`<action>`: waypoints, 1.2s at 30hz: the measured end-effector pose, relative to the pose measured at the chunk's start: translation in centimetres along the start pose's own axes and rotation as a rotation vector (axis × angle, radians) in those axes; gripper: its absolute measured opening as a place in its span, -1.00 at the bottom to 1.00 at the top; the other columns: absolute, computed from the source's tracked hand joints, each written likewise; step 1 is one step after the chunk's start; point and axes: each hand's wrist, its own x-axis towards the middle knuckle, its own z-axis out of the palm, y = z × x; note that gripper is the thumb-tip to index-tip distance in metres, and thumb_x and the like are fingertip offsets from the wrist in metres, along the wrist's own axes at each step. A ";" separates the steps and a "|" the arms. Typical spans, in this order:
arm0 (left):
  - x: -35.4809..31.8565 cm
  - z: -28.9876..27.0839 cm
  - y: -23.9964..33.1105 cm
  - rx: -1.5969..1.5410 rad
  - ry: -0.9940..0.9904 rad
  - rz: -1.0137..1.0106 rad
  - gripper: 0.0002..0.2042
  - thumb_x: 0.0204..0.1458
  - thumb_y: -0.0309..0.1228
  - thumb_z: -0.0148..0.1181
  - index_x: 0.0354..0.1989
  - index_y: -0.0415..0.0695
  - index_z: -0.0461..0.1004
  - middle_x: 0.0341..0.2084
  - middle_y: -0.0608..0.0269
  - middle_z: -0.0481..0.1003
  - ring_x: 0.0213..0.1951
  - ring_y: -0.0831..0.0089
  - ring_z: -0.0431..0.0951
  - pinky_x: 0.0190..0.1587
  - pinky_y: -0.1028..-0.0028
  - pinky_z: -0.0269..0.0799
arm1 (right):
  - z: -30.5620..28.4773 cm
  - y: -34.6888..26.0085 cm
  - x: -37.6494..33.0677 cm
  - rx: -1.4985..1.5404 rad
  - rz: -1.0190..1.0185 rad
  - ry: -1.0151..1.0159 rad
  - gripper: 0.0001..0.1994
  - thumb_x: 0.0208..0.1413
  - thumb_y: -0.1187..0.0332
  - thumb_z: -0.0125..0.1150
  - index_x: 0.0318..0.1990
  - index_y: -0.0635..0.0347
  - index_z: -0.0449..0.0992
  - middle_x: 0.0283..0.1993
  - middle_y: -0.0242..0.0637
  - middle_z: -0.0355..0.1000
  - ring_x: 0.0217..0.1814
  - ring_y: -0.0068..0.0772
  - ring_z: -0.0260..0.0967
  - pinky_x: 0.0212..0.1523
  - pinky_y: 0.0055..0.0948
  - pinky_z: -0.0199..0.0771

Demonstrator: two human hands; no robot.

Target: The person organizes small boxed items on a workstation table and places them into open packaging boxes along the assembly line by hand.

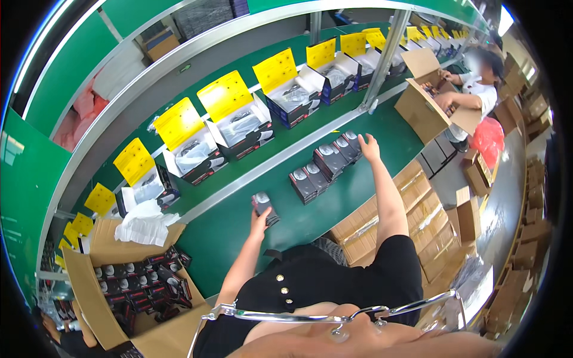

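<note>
Gripping black boxes [261, 200] in our left hand [258, 224], right hand [370, 149] spread, we are apparently stacking; next likely requires careful alignment.

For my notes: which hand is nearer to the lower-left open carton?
Left. The left hand is right of the carton; the right hand is farther right, by the stacked boxes.

The desk [209, 238] is green, with a silver rail [268, 165] along it. A silver post [388, 56] stands by the rail. On the left are a big green wall panel [36, 161] and a long white light [43, 40]. On the right, the grey floor [501, 206] is shiny.
</note>
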 end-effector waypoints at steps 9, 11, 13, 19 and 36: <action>-2.7 7.3 0.3 0.197 -0.052 -0.076 -0.14 -0.11 -0.09 0.47 0.32 -0.15 0.13 0.13 0.08 0.40 0.09 0.25 0.49 -0.03 0.21 0.49 | 1.0 -4.9 1.1 0.088 0.391 -0.831 0.00 -0.04 -0.53 -0.05 0.29 0.21 0.34 0.30 -0.05 0.32 0.30 0.01 0.29 0.13 0.10 0.38; -2.2 7.8 -0.2 0.195 -0.097 -0.098 -0.13 -0.10 -0.08 0.46 0.33 -0.15 0.12 0.16 0.10 0.38 0.13 0.25 0.45 0.01 0.21 0.46 | 1.3 -0.6 2.1 0.148 0.437 -0.853 -0.03 -0.02 -0.50 -0.03 0.29 0.18 0.33 0.31 -0.07 0.30 0.30 0.05 0.28 0.09 0.18 0.39; -1.5 7.8 -0.2 0.188 -0.125 -0.083 -0.15 -0.11 -0.10 0.46 0.32 -0.15 0.14 0.15 0.08 0.39 0.12 0.24 0.47 0.02 0.21 0.46 | 2.5 1.2 2.1 0.203 0.462 -0.889 -0.06 -0.01 -0.48 0.00 0.30 0.15 0.33 0.33 -0.09 0.28 0.30 0.10 0.27 0.05 0.27 0.39; -3.2 0.5 -0.4 0.111 -0.074 -0.111 -0.17 -0.11 -0.20 0.46 0.32 -0.17 0.14 0.09 0.08 0.45 0.02 0.24 0.55 -0.03 0.22 0.54 | 5.4 -2.7 -4.0 0.230 0.433 -0.911 -0.02 -0.04 -0.50 0.01 0.24 0.27 0.39 0.17 0.01 0.41 0.21 0.05 0.35 0.01 0.16 0.45; -14.2 -41.9 -3.6 -0.250 0.254 0.000 -0.38 -0.14 -0.39 0.42 0.18 -0.13 0.37 0.03 0.28 0.50 0.12 0.34 0.42 0.20 0.24 0.09 | 14.4 -25.4 -41.6 0.123 0.141 -1.020 -0.20 0.17 -0.38 -0.26 0.21 0.12 0.44 0.09 0.17 0.45 0.23 0.20 0.33 0.25 -0.09 0.28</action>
